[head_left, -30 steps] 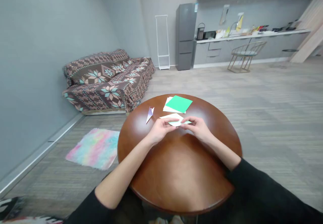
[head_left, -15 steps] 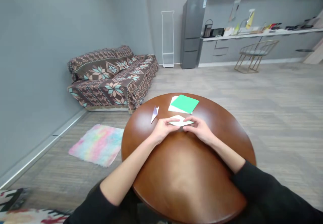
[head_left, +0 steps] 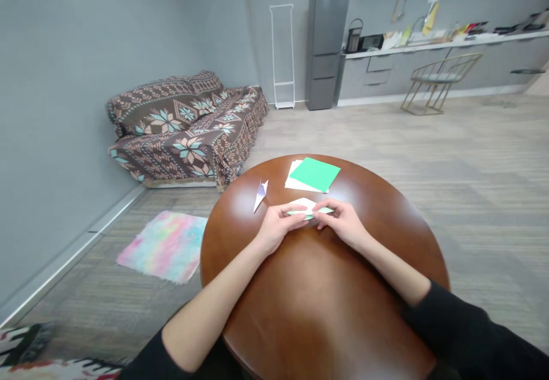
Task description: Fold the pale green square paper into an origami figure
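Between my two hands is a sheet of origami paper, white on top with green showing at its lower folded edge. My left hand pinches its left side between thumb and fingers. On the right side, my right hand pinches the near edge of the same sheet. Just beyond lies a stack of square paper with a green sheet on top and white sheets sticking out beneath. A folded purple-and-white paper piece rests to the left of my left hand.
Everything lies on a round brown wooden table. A patterned covered sofa stands beyond it on the left, with a pastel fluffy rug on the floor. Farther back are a grey fridge and a metal-framed chair.
The near edge of the paper has been folded up, so green now shows there. My right fingers have closed in toward the middle. The view has shifted slightly.
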Demonstrator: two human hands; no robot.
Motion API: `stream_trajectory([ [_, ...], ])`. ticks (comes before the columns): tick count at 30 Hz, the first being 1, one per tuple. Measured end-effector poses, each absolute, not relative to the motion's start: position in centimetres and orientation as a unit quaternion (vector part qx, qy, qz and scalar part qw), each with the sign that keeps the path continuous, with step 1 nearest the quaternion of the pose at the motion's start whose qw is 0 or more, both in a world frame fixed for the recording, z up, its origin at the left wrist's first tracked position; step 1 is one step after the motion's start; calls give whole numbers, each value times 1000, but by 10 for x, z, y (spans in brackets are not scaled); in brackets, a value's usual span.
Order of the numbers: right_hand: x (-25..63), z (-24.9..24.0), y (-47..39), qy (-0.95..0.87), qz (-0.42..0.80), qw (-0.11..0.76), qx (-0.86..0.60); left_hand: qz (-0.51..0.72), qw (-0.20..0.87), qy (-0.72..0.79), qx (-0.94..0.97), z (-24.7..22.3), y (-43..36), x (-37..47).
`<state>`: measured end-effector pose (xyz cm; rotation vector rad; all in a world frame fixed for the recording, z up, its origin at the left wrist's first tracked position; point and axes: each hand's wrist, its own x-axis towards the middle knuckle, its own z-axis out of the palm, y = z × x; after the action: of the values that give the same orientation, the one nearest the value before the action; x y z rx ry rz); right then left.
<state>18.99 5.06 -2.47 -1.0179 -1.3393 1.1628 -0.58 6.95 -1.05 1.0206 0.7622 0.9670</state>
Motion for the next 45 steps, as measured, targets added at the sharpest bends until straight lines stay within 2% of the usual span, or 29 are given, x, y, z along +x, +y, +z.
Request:
stream_trajectory([
  [14,190,-24,47,-545,469,537,-441,420,691,352,472,-11,70,-6],
  [21,182,-10,36,-521,487,565,-414,469,653,345,484,-10,69,-5],
  [25,185,-4,33,-522,494,562,-409,462,625,325,538,-10,68,-7],
  [30,191,-1,30,-546,478,558,-402,514,588,309,543,-7,67,-9],
  [34,191,0,28,-574,473,540,-393,494,577,289,583,-5,66,-10],
  [38,189,-2,26,-592,475,512,-402,472,549,338,602,-3,65,-11],
  [45,185,-4,24,-610,428,502,-439,503,456,410,609,2,61,-8],
])
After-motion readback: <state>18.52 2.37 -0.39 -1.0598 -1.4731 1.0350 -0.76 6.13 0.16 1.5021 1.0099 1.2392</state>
